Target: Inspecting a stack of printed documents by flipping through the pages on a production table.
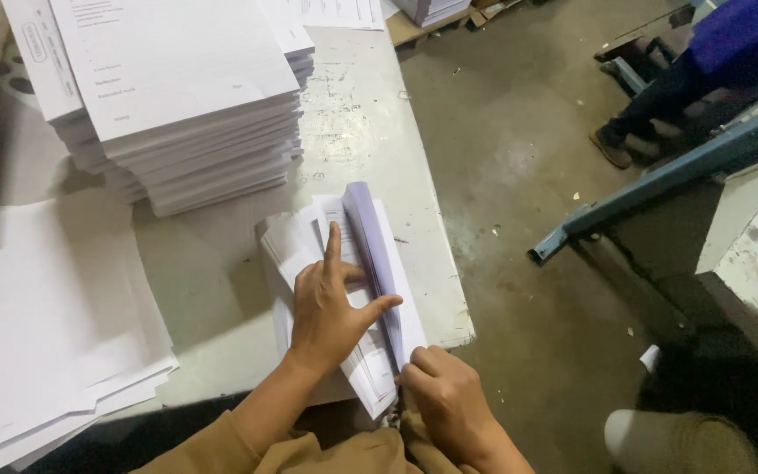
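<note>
Hands [331, 307] on booklet [370, 263] near table edge [449, 290]

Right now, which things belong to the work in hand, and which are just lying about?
In hand:
left hand pressing flat on the small paper bundle
right hand pinching the bundle's near corner
lifted sheets

Lying about:
tall printed stack
loose white sheets
metal frame

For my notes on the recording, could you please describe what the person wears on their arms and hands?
Both hands are bare: the left hand and the right hand show no gloves, rings or watch. Tan, mustard-coloured long sleeves cover the forearms to the wrists, loosely creased.
</note>
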